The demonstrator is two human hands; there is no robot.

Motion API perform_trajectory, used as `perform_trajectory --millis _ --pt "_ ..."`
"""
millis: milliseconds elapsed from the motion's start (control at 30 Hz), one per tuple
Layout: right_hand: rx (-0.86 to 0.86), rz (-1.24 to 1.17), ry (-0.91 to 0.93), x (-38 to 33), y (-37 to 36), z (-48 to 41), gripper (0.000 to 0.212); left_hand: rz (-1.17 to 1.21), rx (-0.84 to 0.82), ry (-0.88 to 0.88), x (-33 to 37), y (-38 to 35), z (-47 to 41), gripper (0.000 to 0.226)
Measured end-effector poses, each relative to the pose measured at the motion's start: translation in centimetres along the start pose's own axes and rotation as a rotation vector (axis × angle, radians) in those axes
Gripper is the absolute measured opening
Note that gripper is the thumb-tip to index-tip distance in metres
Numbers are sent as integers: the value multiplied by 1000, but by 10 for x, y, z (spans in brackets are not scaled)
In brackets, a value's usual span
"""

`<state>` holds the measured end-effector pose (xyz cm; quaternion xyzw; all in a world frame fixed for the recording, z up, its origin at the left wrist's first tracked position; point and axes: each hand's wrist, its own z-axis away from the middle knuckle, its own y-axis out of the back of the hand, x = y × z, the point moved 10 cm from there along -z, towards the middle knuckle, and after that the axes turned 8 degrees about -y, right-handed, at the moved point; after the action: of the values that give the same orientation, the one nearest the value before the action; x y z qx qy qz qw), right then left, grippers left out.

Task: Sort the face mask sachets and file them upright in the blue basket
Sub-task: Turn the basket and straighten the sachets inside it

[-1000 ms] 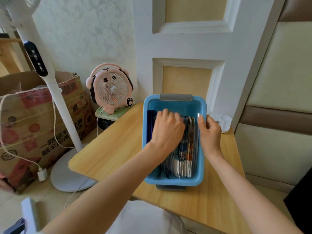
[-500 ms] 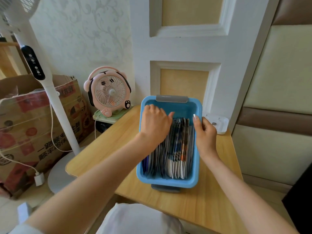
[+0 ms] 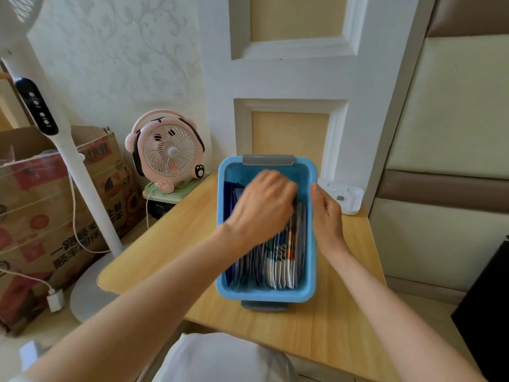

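Left hand (image 3: pixel 264 208) shifted right, curled into sachets (image 3: pixel 281 266); right hand (image 3: pixel 326 216) grips basket (image 3: pixel 264 295).

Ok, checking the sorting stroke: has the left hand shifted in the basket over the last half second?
Yes. The left hand has swept right across the sachets, from the left wall of the blue basket toward its right wall.

left grip (image 3: pixel 261 208), right grip (image 3: pixel 327 219): bare, as are both forearms | worn: white garment (image 3: pixel 220 359) just below near edge of tabletop (image 3: pixel 330 340)
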<state>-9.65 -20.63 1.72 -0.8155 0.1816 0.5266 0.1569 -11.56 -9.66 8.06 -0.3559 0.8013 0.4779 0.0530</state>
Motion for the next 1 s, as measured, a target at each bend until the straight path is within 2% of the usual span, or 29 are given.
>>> perform_trajectory --millis 67,100,233,367,500,633,1000 --pt "-37 -17 -44 5 -1 -2 35 -4 27 -103 29 -10 -4 30" --pt "-54 -32 -61 6 -1 -2 32 -11 20 -96 33 -13 -7 29" --pt "-78 -17 -68 5 -1 -3 30 29 16 -66 19 -11 -17 28" --pt "-46 13 -19 -5 -2 0 35 45 -97 -117 -3 -28 -11 38" --pt "-35 4 -29 -3 -2 -2 34 -46 -156 -194 14 -29 -15 17" --pt "-33 0 -32 -3 -1 -2 36 15 -287 -127 17 -42 -18 26" --pt "-17 13 -28 -6 -1 0 39 109 -286 -119 11 -51 -14 38"
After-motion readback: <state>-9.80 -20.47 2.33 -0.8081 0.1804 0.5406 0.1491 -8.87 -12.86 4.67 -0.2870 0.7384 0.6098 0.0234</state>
